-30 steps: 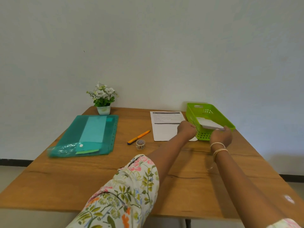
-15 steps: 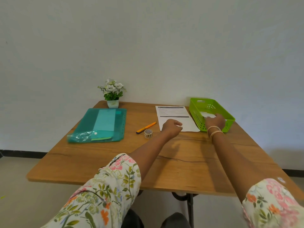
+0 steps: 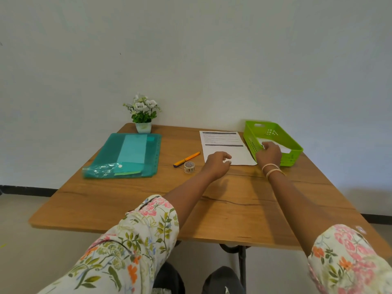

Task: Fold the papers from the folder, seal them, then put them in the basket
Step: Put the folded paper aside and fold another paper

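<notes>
Now printed sheet [image 3: 224, 148] flat on wooden table [image 3: 127, 200], touching basket's left wall, long axis toward wall. Green perforated plastic basket [image 3: 294, 149] holds folded white paper [image 3: 282, 147]. Left hand [image 3: 218, 164] loosely curled, empty; right hand [image 3: 269, 153] over basket's near-left corner, grip unclear.

I sit in a plain office-like room. My wooden table [image 3: 222, 213] stands against a white wall [image 3: 191, 60]. A folder [image 3: 125, 155], pen [image 3: 186, 159] and small potted plant [image 3: 143, 115] lie on it.
</notes>
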A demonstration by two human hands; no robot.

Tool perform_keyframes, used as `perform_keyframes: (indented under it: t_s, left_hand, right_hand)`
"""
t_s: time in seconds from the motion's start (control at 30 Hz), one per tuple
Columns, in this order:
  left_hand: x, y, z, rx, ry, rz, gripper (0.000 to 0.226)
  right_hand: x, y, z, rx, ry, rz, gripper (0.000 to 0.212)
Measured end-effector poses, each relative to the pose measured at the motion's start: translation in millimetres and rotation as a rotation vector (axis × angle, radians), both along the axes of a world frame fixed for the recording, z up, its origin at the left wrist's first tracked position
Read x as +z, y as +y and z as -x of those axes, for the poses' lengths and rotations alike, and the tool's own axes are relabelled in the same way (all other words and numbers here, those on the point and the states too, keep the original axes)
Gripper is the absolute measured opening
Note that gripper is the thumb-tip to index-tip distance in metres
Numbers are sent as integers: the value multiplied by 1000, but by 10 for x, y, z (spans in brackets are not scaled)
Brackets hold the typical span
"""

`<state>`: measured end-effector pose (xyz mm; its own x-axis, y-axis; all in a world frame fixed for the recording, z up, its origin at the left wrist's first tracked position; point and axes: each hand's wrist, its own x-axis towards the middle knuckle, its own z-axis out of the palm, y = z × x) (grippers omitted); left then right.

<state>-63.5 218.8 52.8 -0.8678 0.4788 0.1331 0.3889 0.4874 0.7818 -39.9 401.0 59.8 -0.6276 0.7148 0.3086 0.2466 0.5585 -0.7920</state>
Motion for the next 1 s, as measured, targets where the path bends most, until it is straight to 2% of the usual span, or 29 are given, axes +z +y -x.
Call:
perform_keyframes:
  t_s: [0.13,0.33,0.47,0.53,0.67,0.77,0.87,1.0]
  left_hand:
    - [-43,-338,22,73,72,15,26]
    - [-102,-1058,42,226,131,25,24]
    - [-201,-1552,76,351,158,72,24]
    - [-265,-1721,68,370,134,92,24]
    - [-395,-1824,-16,319,87,141,30]
    - [-501,-1775,-48,232,102,248,41]
    - [-637,-1723,-51,178,224,452,49]
    - [-736,-1725,7,177,296,495,51]
  right_hand:
    - [-146,-501,6,145,37,-39,34]
    - [-307,-1362,52,402,-51,-80,30]
    - [-324,-1873,90,501,-84,-150,22]
    - [-370,-2021,116,528,-95,-202,25]
    - [-398,-2079,155,413,-86,-265,26]
    - [-360,-1953,220,295,-92,-246,28]
    - [-386,-1753,363,233,-186,-200,32]
    - [-416,-1541,541,196,-348,-168,40]
